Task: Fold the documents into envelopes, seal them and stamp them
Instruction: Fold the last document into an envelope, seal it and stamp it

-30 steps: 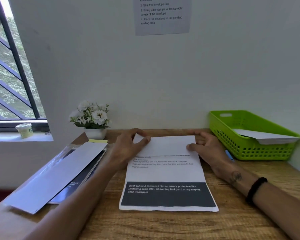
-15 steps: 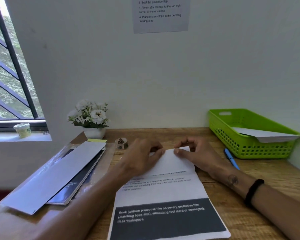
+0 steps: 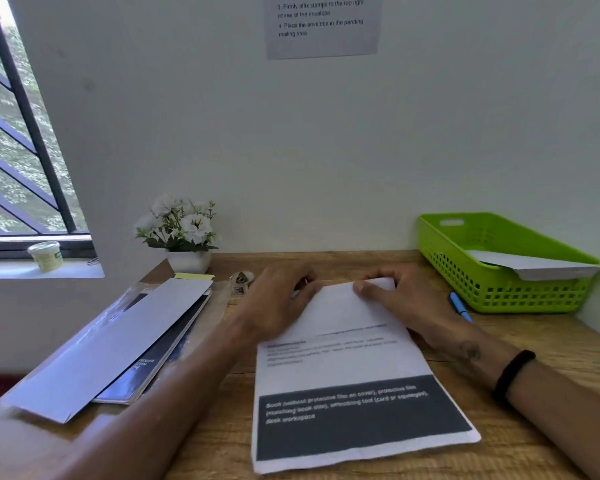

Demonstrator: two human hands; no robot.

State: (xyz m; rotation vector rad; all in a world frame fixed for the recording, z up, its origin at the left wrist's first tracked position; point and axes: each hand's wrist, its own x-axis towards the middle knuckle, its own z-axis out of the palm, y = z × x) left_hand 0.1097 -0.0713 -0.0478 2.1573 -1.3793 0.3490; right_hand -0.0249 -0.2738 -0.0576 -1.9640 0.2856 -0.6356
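A printed document [image 3: 347, 368] with a dark band near its lower edge lies on the wooden desk [image 3: 520, 455], its far end folded over toward me. My left hand [image 3: 278, 306] pinches the folded flap at its left side. My right hand [image 3: 395, 299] grips the flap's far right corner, thumb on top. A long white envelope [image 3: 111, 344] lies at the left on a dark booklet. A small roll of stamps [image 3: 241, 280] sits behind my left hand.
A green basket [image 3: 499, 292] holding a white envelope [image 3: 534, 266] stands at the right against the wall. A blue pen [image 3: 461, 306] lies beside it. A white flower pot [image 3: 187, 259] stands at the back left, with a yellow pad [image 3: 194, 276] in front.
The sheet's far end has come up and over toward me. Both hands moved closer together on the flap, and the whole sheet slid nearer me, uncovering the stamp roll.
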